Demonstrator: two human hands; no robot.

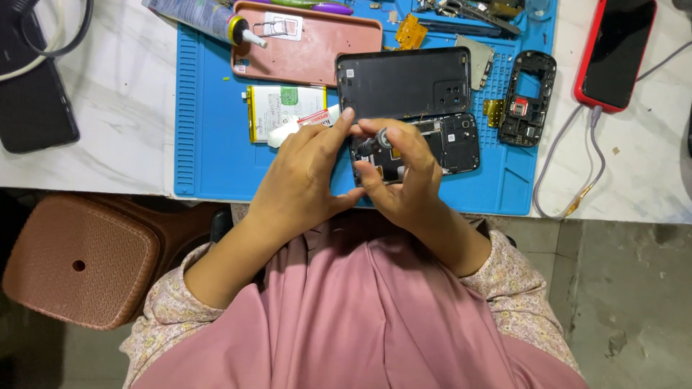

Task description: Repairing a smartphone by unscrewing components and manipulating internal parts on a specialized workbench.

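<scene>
A: What is the right hand (404, 169) doing?
B: Its fingers are pinched shut on a small screwdriver (378, 142), tip down over the open phone (432, 148).
A: And the left hand (313, 169)?
B: Fingers spread apart, resting on the phone's left end, forefinger stretched toward the far edge. It holds nothing.
A: Where does the phone lie?
B: On the near middle of the blue mat (216, 144), partly hidden by both hands.
A: What lies around it?
B: Just beyond it, touching, a black back cover (404, 81). To the left a battery (285, 112). Farther off a pink case (310, 47) with a glue tube (209, 18) on its left corner. To the right a small black frame (530, 97), and off the mat a red phone (616, 50) on a cable (577, 166).
</scene>
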